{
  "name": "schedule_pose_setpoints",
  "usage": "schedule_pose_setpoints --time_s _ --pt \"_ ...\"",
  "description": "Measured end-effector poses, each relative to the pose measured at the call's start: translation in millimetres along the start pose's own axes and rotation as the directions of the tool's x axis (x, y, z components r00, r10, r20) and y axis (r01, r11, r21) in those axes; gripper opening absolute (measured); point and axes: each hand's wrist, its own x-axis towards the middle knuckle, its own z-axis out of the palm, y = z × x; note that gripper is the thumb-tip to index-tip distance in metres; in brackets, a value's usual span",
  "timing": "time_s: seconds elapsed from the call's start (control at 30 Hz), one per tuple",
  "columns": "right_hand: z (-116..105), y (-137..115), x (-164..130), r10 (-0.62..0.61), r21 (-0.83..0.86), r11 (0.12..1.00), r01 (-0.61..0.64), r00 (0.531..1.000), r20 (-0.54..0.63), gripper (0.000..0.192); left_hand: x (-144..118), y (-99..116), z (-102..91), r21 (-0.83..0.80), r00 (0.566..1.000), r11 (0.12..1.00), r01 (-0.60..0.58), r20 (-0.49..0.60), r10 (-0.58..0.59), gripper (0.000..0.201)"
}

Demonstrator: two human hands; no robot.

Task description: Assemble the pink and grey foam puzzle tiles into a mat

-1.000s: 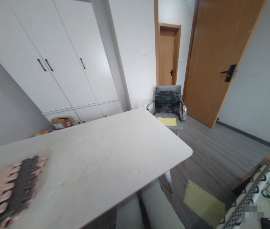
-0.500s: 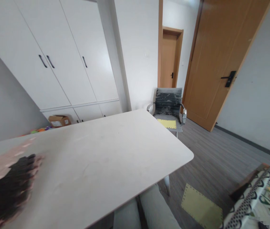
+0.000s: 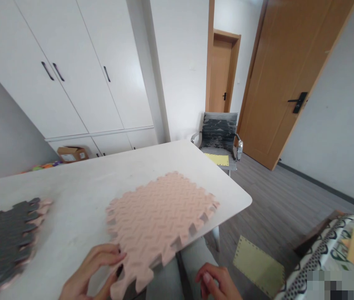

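A pink interlocking foam mat tile (image 3: 164, 204), textured with short raised bars, lies over the near right part of the white table (image 3: 80, 187). Its front corner sticks out past the table edge above my lap. My left hand (image 3: 97, 266) pinches the tile's near left corner between thumb and fingers. Right of the tile, my right hand (image 3: 214, 281) is held over my lap with its fingers curled in and nothing visible in them. A stack of foam mat tiles (image 3: 5, 241), dark grey on top with pink below, sits at the table's left.
Beyond the table stands a grey chair (image 3: 219, 131) with a yellow sheet (image 3: 219, 159) on its seat. Another yellow sheet (image 3: 258, 264) is on the floor at right. A patterned cloth (image 3: 311, 258) with colourful books is at lower right. A cardboard box (image 3: 72, 154) is by the cabinets.
The pink tile, earlier over the stack at left, now lies on the table in front of me. Both hands have come into view, the left gripping the tile's corner.
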Motion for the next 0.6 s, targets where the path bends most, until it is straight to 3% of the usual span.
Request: schedule_pose_setpoints --time_s 0.1,0.23,0.37,0.5,0.6 --pt "1 -19 12 -0.078 0.116 0.99 0.077 0.997 0.003 0.054 0 9 18.1 -0.094 0.988 0.995 -0.038 0.147 0.052 0.018" --pt "9 -27 19 -0.046 0.222 0.974 0.043 0.999 0.009 0.066 4 10 30.2 -0.078 0.965 0.996 -0.035 0.256 0.054 0.02" --pt "16 -34 24 0.026 0.289 0.957 -0.031 0.999 0.022 0.065 9 7 38.3 0.0 0.955 0.999 -0.041 0.294 0.039 0.026" --pt "19 -42 35 0.145 0.353 0.927 -0.124 0.989 -0.035 0.064 17 13 46.6 0.117 0.937 0.982 -0.148 0.335 0.101 0.034" --pt "18 -45 43 0.203 0.379 0.911 -0.161 0.976 -0.074 0.062 19 9 44.1 0.19 0.944 0.964 -0.188 0.307 0.123 0.039"
